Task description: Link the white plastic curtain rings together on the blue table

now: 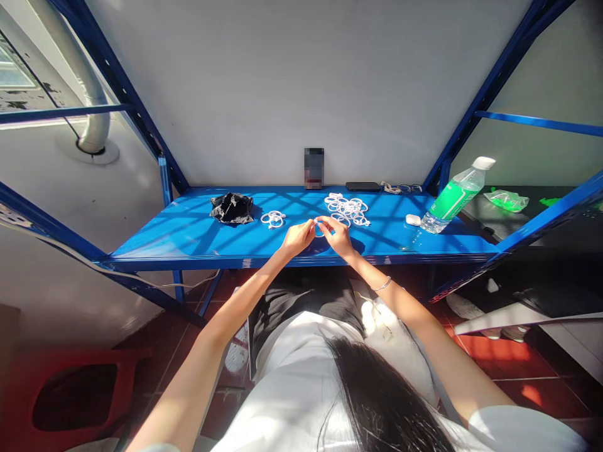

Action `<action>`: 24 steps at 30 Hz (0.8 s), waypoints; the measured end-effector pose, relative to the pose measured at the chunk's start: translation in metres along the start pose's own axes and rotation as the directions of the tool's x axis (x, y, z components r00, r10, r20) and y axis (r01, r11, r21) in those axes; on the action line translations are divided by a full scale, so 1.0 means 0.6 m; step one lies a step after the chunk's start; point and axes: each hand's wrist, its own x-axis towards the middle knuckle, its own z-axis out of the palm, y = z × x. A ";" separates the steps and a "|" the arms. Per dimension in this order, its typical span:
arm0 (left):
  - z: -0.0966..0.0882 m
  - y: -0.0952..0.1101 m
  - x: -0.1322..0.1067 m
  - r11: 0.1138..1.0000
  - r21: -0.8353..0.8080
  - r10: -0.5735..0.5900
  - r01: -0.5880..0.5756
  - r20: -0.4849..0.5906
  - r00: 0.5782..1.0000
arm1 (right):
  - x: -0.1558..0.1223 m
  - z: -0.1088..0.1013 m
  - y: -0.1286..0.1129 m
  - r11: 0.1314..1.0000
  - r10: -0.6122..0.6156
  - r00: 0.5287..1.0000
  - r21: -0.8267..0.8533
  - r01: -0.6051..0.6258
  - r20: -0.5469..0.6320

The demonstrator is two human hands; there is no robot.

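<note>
Near the front edge of the blue table, my left hand (300,237) and my right hand (337,235) meet with fingertips pinched together. Between them is a thin white ring (320,236), partly covered by my fingers, so its joint does not show clearly. A heap of similar white rings (347,208) lies just beyond my right hand. To the left of my hands is a smaller group of white rings (273,218). A crumpled black plastic bag (231,208) rests farther left.
On the blue table (188,245), a bottle with a green label (452,199) stands at the right beside a small white case (413,220). A dark upright device (313,168) and a flat black phone-like object (362,186) are along the wall. Blue frame posts flank the table.
</note>
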 end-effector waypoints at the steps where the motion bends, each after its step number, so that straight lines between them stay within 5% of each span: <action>1: 0.000 0.000 0.000 1.000 0.003 -0.001 0.001 0.004 1.000 | 0.000 0.000 0.000 1.000 -0.008 1.000 0.006 0.008 -0.004; 9: 0.003 -0.003 -0.001 0.999 -0.030 -0.036 0.036 0.013 0.999 | 0.001 0.000 -0.001 1.000 -0.011 1.000 -0.026 0.011 0.003; 16: -0.004 -0.005 0.001 0.962 -0.195 -0.175 0.191 0.098 0.980 | 0.002 -0.001 -0.005 0.997 -0.024 0.997 -0.077 0.030 0.072; 24: -0.017 0.002 0.009 0.703 -0.619 -0.326 0.349 0.156 0.932 | 0.002 -0.007 -0.020 0.996 -0.054 0.974 -0.058 0.069 0.221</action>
